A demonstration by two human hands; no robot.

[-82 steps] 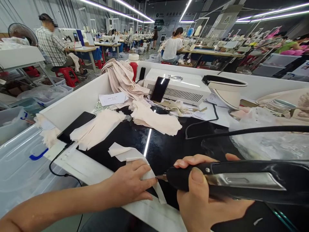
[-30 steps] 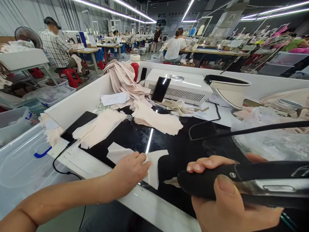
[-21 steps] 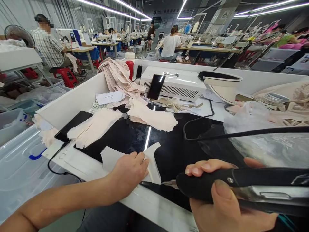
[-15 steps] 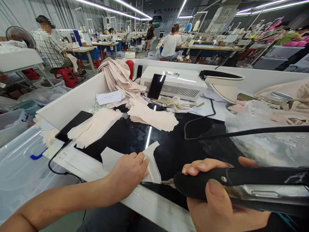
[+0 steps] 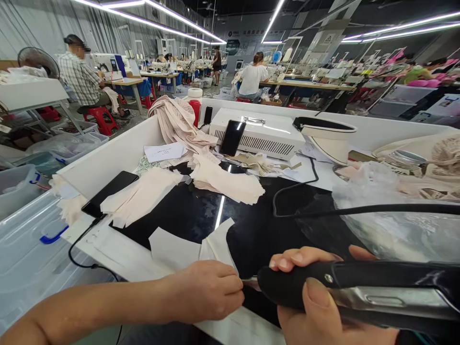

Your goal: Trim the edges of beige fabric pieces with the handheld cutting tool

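My left hand [image 5: 215,290] is closed at the lower edge of a pale fabric piece [image 5: 218,243], fingers pressed together; their tips are partly hidden. A flat white sheet [image 5: 172,250] lies beside that piece on the black glossy surface [image 5: 276,239]. My right hand [image 5: 319,314] is wrapped round a thick black hand-held tool [image 5: 381,273] with a silver side plate. Its narrow metal tip [image 5: 250,282] points left, close to my left fingers and the fabric's lower corner. Whether the tip touches the fabric I cannot tell.
Cut beige pieces lie in two stacks, one left [image 5: 142,194] and one centre [image 5: 226,179]. A phone [image 5: 233,137] leans on a white slotted box [image 5: 258,129]. A black cable [image 5: 388,209] crosses above the tool, over a clear plastic bag [image 5: 377,191].
My left hand has moved down and right along the fabric piece to its lower edge, uncovering more of it. My right hand with the tool has stayed nearly in place; the view has tilted slightly.
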